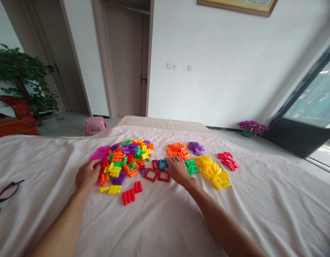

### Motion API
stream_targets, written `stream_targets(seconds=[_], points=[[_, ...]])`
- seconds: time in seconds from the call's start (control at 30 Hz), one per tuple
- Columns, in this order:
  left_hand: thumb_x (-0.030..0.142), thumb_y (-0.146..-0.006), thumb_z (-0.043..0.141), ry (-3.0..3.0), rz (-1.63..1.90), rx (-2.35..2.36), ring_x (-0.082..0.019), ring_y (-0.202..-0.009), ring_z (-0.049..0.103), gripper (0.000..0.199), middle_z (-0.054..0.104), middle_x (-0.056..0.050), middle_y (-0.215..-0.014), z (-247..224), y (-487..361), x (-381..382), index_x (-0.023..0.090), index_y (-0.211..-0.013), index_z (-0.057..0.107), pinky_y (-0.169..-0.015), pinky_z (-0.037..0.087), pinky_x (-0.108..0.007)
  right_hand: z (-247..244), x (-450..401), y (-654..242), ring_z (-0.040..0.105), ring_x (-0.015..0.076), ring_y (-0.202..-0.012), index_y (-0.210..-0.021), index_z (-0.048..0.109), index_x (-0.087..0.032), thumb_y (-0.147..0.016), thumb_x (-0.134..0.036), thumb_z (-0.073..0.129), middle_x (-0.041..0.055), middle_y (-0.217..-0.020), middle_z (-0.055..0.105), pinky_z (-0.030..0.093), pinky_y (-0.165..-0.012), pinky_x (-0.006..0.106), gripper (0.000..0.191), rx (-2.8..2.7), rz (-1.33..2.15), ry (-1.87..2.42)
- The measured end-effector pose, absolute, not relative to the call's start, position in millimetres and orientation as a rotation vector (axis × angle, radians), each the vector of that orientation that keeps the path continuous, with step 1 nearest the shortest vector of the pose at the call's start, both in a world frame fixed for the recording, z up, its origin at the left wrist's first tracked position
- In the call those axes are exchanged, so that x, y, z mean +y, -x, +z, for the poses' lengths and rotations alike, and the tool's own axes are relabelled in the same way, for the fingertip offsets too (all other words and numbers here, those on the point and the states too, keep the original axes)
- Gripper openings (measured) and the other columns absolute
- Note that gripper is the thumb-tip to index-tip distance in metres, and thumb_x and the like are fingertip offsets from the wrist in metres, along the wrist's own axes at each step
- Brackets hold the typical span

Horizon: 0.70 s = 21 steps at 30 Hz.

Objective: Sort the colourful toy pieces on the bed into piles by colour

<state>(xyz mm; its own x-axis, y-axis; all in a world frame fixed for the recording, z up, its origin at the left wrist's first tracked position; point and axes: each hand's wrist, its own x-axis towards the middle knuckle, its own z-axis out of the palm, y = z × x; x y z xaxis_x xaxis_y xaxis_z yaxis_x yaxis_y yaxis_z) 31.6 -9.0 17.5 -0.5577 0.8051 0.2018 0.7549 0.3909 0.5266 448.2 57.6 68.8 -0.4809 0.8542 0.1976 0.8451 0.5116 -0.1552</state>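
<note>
My left hand (87,174) is at the left edge of a mixed pile of coloured plastic building blocks (119,164), beside a pink plate (99,153). Its fingers are bent together among the blocks; what they hold, if anything, is hidden. My right hand (178,170) has its thumb and fingers at the right side of a blue square frame tile (163,164). Around that tile lie red frame tiles (151,175) and a small purple triangle tile (142,171). Green blocks (191,166) lie just right of my right hand.
Separate heaps hold orange blocks (177,150), purple blocks (196,147), yellow blocks (213,171) and red blocks (228,161). More red blocks (129,196) and yellow blocks (114,189) lie nearer me on the wrinkled cloth (159,221). Black glasses (5,196) are at far left.
</note>
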Motion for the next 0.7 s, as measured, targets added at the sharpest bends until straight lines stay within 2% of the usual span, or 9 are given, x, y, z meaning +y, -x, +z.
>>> stream_targets(seconds=[0.13, 0.3, 0.5, 0.7], points=[[0.035, -0.089, 0.045, -1.455, 0.891, 2.564, -0.026, -0.101, 0.066, 0.044, 0.074, -0.008, -0.116, 19.0, -33.1, -8.0, 0.025, -0.123, 0.07, -0.078, 0.048, -0.032, 70.5, 74.9, -446.6, 0.049, 0.026, -0.129, -0.145, 0.05, -0.023, -0.088, -0.026, 0.061, 0.0069, -0.14, 0.06, 0.035, -0.107, 0.036, 0.058, -2.58, 0.199, 1.374], [0.035, -0.089, 0.045, -1.461, 0.896, 2.57, -0.025, -0.098, 0.067, 0.043, 0.075, -0.008, -0.114, 21.2, -35.0, -8.9, 0.024, -0.122, 0.071, -0.079, 0.048, -0.031, 73.1, 75.9, -445.1, 0.05, 0.0262, -0.128, -0.143, 0.052, -0.022, -0.084, -0.025, 0.064, 0.0076, -0.139, 0.06, 0.037, -0.106, 0.035, 0.06, -2.551, 0.217, 1.337], [0.036, -0.089, 0.044, -1.481, 0.902, 2.567, -0.027, -0.105, 0.066, 0.044, 0.073, -0.008, -0.12, 20.7, -34.8, -8.7, 0.024, -0.122, 0.071, -0.082, 0.048, -0.033, 79.4, 37.5, -443.3, 0.06, 0.0213, -0.102, -0.106, 0.073, -0.022, -0.09, -0.02, 0.055, 0.0066, -0.104, 0.072, 0.04, -0.09, 0.029, 0.024, -2.442, 0.107, 1.354], [0.036, -0.089, 0.045, -1.463, 0.874, 2.57, -0.028, -0.105, 0.066, 0.044, 0.073, -0.008, -0.119, 20.4, -34.9, -8.7, 0.025, -0.123, 0.07, -0.083, 0.049, -0.034, 82.4, 13.0, -437.8, 0.061, 0.0218, -0.09, -0.079, 0.074, -0.021, -0.09, -0.025, 0.057, 0.0067, -0.083, 0.072, 0.038, -0.08, 0.03, 0.021, -2.592, 0.046, 1.397]])
